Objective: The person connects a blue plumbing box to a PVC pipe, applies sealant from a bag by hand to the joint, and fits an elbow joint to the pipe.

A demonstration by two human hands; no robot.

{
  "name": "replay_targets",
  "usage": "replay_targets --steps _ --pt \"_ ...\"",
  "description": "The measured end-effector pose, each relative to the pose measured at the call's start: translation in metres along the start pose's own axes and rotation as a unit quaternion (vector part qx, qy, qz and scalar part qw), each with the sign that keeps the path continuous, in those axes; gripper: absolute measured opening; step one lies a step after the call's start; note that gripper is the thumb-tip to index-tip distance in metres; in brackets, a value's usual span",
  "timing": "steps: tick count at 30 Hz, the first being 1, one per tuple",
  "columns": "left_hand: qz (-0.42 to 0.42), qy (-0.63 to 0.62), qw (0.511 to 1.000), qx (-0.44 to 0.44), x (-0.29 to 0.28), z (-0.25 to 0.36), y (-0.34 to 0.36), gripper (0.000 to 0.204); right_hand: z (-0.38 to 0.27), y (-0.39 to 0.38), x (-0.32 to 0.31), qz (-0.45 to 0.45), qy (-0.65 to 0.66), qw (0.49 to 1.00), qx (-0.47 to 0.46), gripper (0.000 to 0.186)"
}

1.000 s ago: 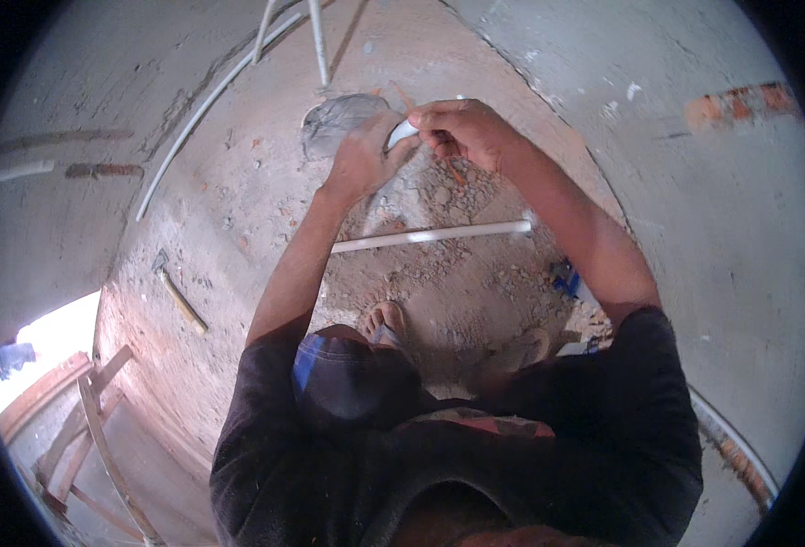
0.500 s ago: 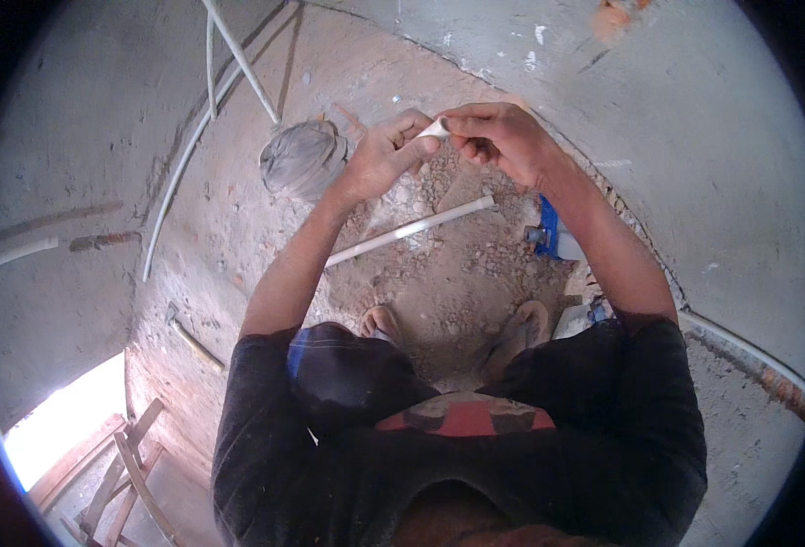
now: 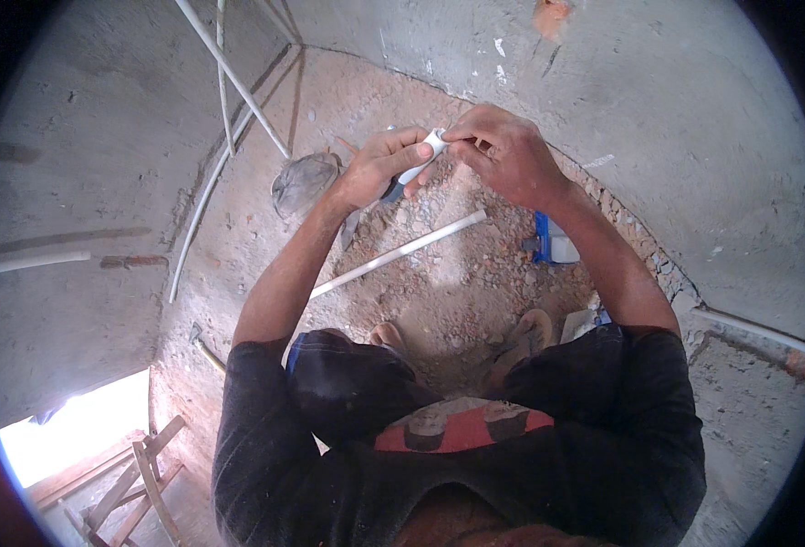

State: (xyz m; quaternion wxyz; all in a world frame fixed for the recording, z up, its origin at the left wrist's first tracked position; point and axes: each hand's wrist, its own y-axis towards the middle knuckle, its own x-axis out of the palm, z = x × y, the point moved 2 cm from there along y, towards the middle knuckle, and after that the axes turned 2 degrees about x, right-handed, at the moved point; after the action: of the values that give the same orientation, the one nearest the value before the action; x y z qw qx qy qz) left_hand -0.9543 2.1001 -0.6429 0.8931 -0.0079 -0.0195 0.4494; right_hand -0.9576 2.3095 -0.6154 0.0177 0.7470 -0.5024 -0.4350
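My left hand (image 3: pixel 379 166) is wrapped around a short white plastic pipe piece (image 3: pixel 415 168), its thumb along the side. The round mouth of the piece tilts up toward my right hand (image 3: pixel 507 157). There the thumb and fingertips are pinched together at the rim; whether they grip the rim or something small is hidden. A dark grey object (image 3: pixel 393 190) shows just under the left hand, and I cannot tell whether it joins the pipe piece. Below both hands a long white pipe (image 3: pixel 402 252) lies across the rubble.
A grey, dusty round container (image 3: pixel 304 185) stands left of my hands. Rubble (image 3: pixel 448 296) covers the floor by my feet. A blue-and-white object (image 3: pixel 553 244) lies at right. White pipes (image 3: pixel 238 87) lean at the far left wall; a hammer (image 3: pixel 205 350) and wooden frame (image 3: pixel 142 479) are at left.
The pipe piece has tilted more upright in my left hand, showing more of its length. My right hand has turned and shifted slightly nearer. The view has moved a little.
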Motion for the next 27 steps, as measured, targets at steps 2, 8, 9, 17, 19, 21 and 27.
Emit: replay_targets --steps 2,8,9,17,19,21,27 --pt "0.001 0.021 1.000 -0.004 0.003 0.004 0.002 0.038 -0.001 -0.001 -0.002 0.013 0.005 1.000 -0.005 0.021" --pt "0.047 0.182 0.982 0.003 0.013 0.023 0.010 0.035 0.005 -0.001 -0.012 -0.004 0.071 0.995 0.063 0.022" --pt "0.073 0.252 0.964 0.045 0.013 0.020 0.007 0.035 0.004 0.001 -0.016 -0.016 0.155 0.982 0.110 0.022" --pt "0.180 0.532 0.776 0.287 0.035 0.059 0.032 0.028 0.014 0.001 -0.038 0.048 0.450 0.852 0.264 0.038" --pt "0.167 0.544 0.769 0.292 0.034 0.058 0.036 0.028 0.014 0.001 -0.041 0.052 0.431 0.862 0.261 0.043" --pt "0.137 0.567 0.759 0.291 0.040 0.055 0.042 0.032 0.012 -0.004 -0.036 0.075 0.391 0.888 0.232 0.036" --pt "0.140 0.545 0.805 0.191 0.049 0.034 0.058 0.036 0.028 -0.018 -0.032 0.141 0.055 0.976 0.154 0.020"
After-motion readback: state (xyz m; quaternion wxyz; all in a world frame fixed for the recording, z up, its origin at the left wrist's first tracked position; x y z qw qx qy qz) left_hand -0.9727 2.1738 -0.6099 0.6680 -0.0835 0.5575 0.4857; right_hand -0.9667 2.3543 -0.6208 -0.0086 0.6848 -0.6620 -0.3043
